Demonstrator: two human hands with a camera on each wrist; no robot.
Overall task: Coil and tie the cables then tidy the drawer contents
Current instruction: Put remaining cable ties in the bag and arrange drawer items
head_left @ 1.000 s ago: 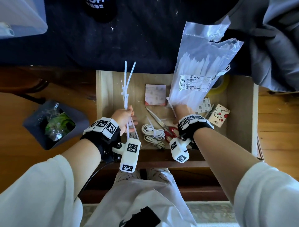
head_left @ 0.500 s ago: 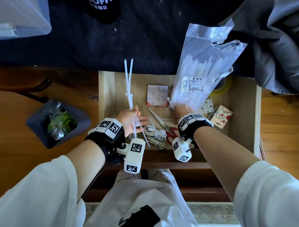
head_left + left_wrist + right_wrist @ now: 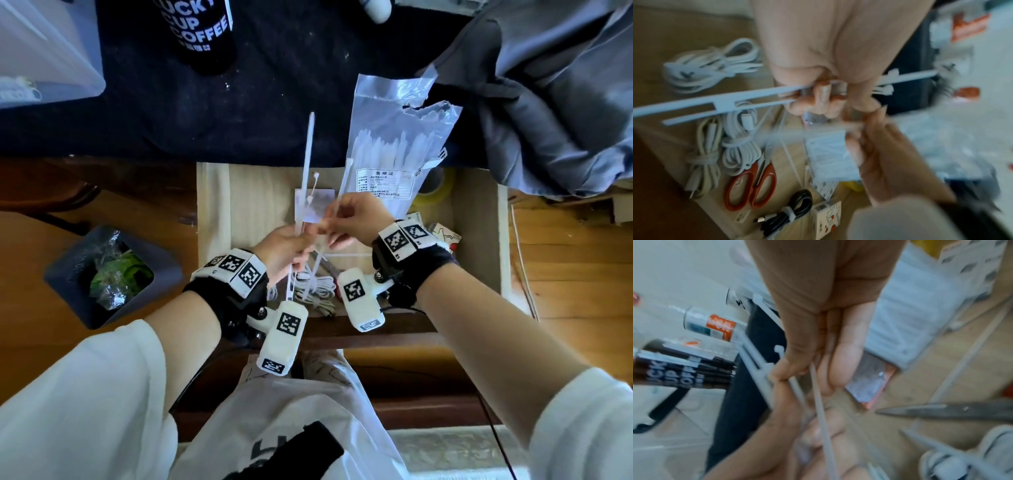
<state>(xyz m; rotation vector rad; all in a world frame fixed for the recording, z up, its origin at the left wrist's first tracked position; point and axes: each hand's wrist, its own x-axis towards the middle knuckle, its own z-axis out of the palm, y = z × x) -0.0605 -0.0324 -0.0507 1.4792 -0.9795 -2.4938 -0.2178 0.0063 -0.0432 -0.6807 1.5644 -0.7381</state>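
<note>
Two hands met over the open drawer. The left hand gripped a small bunch of white ties, fingers curled round them; at least two straps stuck out on the wrist view, the exact count lost to blur. The right hand pinched one further tie between thumb and fingers, and the bag of spare ties stood up behind it; whether that hand also held the bag could not be told.

Drawer contents, counted on the left wrist view: three pale cables, coiled, two of them wrapped at the middle; one black cable, coiled and banded; one pair of red-handled scissors; one small printed box; one loose tie on the floor of the drawer. A pink-backed packet and a yellow tape roll were partly covered by hands and bag.

On the floor to the left, one grey bin held crumpled wrappers. On the dark cloth above stood one black cup, cut off at the top edge.
</note>
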